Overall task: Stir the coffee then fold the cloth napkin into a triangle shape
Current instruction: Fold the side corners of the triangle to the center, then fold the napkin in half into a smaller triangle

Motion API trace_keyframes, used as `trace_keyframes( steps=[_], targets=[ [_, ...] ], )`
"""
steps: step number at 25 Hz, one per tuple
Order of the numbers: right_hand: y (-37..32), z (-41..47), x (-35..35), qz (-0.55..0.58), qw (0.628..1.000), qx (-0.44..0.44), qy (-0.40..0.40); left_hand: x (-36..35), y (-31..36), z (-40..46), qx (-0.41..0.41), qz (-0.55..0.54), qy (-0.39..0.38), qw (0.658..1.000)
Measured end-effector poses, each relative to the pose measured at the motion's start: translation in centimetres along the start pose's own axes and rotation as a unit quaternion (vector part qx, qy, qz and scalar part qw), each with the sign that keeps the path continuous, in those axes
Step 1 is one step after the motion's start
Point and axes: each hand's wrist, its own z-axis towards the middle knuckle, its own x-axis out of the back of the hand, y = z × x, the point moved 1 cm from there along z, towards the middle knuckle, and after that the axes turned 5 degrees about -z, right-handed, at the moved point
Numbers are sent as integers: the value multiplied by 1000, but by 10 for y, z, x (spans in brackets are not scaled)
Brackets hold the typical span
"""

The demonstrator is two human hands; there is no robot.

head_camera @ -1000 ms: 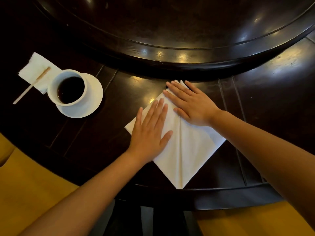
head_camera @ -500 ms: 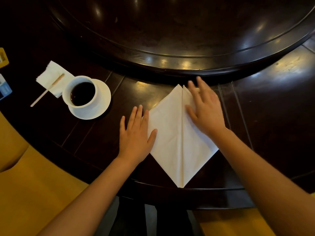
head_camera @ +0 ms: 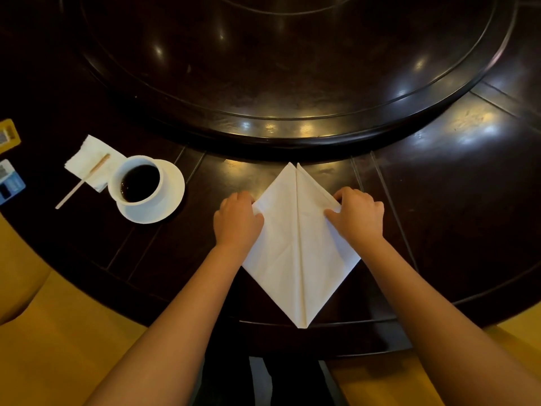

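A white cloth napkin [head_camera: 298, 253] lies on the dark table, folded into a diamond with a centre seam, its near tip at the table's front edge. My left hand [head_camera: 237, 221] grips the napkin's left edge, fingers curled over it. My right hand [head_camera: 358, 216] pinches the right edge the same way. To the left stands a white cup of black coffee [head_camera: 137, 183] on a white saucer [head_camera: 169, 197]. A wooden stir stick [head_camera: 83, 181] rests on a paper tissue [head_camera: 93, 161] beside the cup.
A large raised dark turntable [head_camera: 292, 124] fills the table's middle behind the napkin. Small cards [head_camera: 8, 180] lie at the far left edge. Yellow seat cushions [head_camera: 58, 347] sit below the table's rim on both sides.
Both hands slid off the napkin's flat top out to its side edges and curled their fingers around them. The view shifted, so the napkin looks straighter.
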Motion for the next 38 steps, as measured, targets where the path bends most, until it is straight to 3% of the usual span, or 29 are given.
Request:
trace_keyframes(
  steps=[8, 11, 14, 16, 18, 21, 23, 25, 28, 30, 34, 38],
  targets=[
    [1, 0, 2, 49, 994, -25, -98, 9, -6, 0, 31, -111, -107, 988],
    [4, 3, 6, 171, 973, -40, -153, 15, -9, 0, 18, -139, -130, 982],
    [1, 1, 27, 259, 953, -21, -158, 29, -6, 2, 16, -146, -122, 982],
    [-5, 3, 55, 280, 953, 17, -112, 49, 3, 7, -5, -164, -69, 984],
    [-8, 4, 89, 286, 956, 61, -2, 78, 19, 11, -59, -214, 20, 975],
    [-7, -9, 139, 313, 924, 138, 170, 121, 40, 1, -184, -256, 138, 939],
    [-1, -27, 150, 283, 911, 208, 217, 129, 41, -14, -259, -220, 166, 926],
    [15, -48, 131, 202, 923, 263, 196, 113, 23, -33, -316, -169, 139, 923],
    [45, -82, 71, 2, 963, 271, 1, 70, -24, -65, -313, -63, -10, 948],
    [55, -97, 36, -11, 973, 223, -61, 46, -45, -77, -274, -17, -24, 961],
    [15, -82, -2, 34, 988, 139, 52, 8, -14, -69, -170, 7, 76, 982],
    [-29, -50, -43, 14, 988, 148, 46, -46, 19, -42, -187, 145, 43, 971]
  ],
)
